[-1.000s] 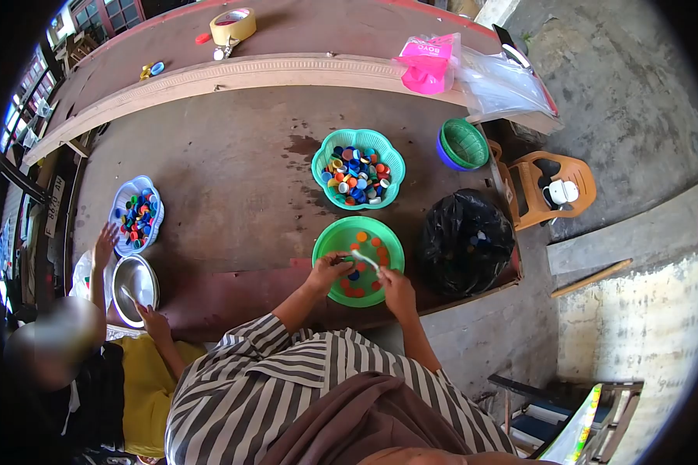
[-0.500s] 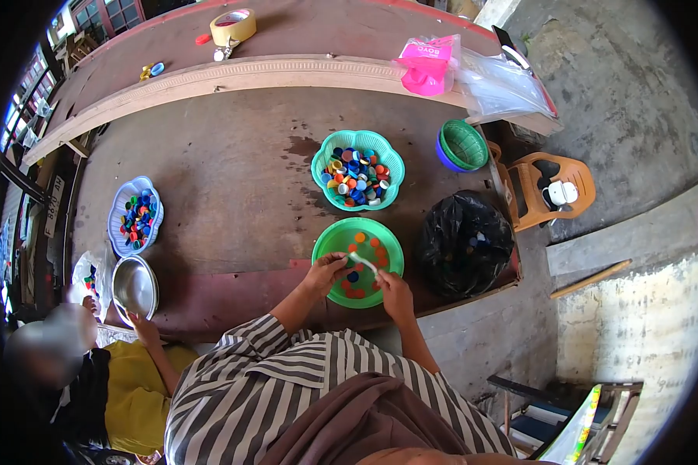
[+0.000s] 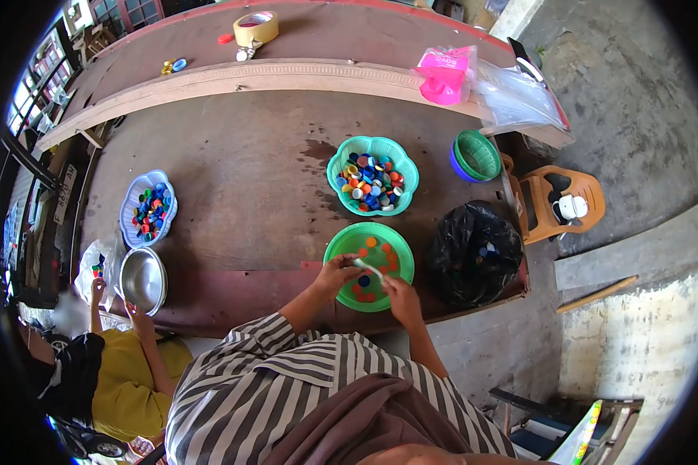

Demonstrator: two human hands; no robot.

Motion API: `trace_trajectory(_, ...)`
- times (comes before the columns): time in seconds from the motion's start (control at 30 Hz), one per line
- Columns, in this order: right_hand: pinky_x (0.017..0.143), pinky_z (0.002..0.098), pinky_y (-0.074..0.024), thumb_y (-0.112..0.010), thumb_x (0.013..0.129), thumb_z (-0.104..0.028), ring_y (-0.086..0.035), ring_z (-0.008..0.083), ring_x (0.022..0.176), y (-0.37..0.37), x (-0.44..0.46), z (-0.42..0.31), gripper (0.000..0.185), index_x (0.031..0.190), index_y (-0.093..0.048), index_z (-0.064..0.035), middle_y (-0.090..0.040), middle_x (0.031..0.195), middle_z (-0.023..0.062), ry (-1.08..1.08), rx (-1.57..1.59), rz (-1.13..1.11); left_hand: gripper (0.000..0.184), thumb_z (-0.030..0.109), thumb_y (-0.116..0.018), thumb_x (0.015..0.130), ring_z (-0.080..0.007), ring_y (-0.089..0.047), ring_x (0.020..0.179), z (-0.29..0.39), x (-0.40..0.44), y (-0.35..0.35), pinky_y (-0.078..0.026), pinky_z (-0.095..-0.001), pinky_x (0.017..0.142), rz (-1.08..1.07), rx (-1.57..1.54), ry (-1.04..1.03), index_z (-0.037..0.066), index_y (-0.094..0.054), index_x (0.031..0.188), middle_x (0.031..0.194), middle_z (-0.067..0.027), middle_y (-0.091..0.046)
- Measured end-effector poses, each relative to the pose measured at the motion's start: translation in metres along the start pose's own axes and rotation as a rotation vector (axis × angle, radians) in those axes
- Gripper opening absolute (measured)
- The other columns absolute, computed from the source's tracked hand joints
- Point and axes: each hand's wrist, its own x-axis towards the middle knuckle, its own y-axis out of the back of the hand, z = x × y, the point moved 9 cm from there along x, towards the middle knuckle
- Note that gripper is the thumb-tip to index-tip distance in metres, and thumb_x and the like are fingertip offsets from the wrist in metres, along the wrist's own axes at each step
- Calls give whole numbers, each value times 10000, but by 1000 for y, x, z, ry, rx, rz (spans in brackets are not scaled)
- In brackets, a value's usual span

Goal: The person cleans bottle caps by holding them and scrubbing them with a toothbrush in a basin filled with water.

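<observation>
Over a green basin, my right hand is closed around the handle of a pale, slim toothbrush. The brush head reaches the fingertips of my left hand, which are pinched together. Whatever sits between those fingers is too small and covered to make out. Inside the basin, in water, lie several orange bottle caps and a dark blue cap. Just beyond it stands a turquoise scalloped basket full of mixed-colour caps.
A black plastic bag with caps inside stands right of the basin. Green and blue baskets are stacked behind it. On the left are a lilac basket of caps, a steel bowl and a co-worker's hands. A raised shelf edge crosses behind.
The whole view has shifted, so the table things appear farther right and slightly lower. Both hands remain over the basin, the brush still at my left fingertips. The co-worker's head has moved lower.
</observation>
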Motion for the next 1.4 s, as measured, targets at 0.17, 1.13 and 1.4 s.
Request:
trace_trajectory(0.17,712,406,-482,-544,885,-247,-613,336,847,20,5,3,249,1042,-635,-76,-629,933,138,-118,-180,122,195,11,-540,882,-205,-588,996,-3,6,1,-505,-320,910,23,-55,21,-14,-511,1073,1073,-91,-531)
trace_trajectory(1.13,692,397,-474,-550,889,-301,-608,340,834,-3,11,4,290,1067,-629,-86,-629,912,144,-93,65,-71,191,17,-569,869,-175,-594,953,-7,13,6,-524,-284,827,89,-83,50,1,-517,1052,1028,-69,-557)
trace_trajectory(1.4,695,434,-467,-536,889,-272,-602,349,843,6,3,-1,255,1036,-641,-92,-611,923,147,-85,-55,-4,202,49,-584,869,-185,-605,930,-4,5,7,-524,-268,836,103,42,39,-15,-513,1047,997,-77,-560)
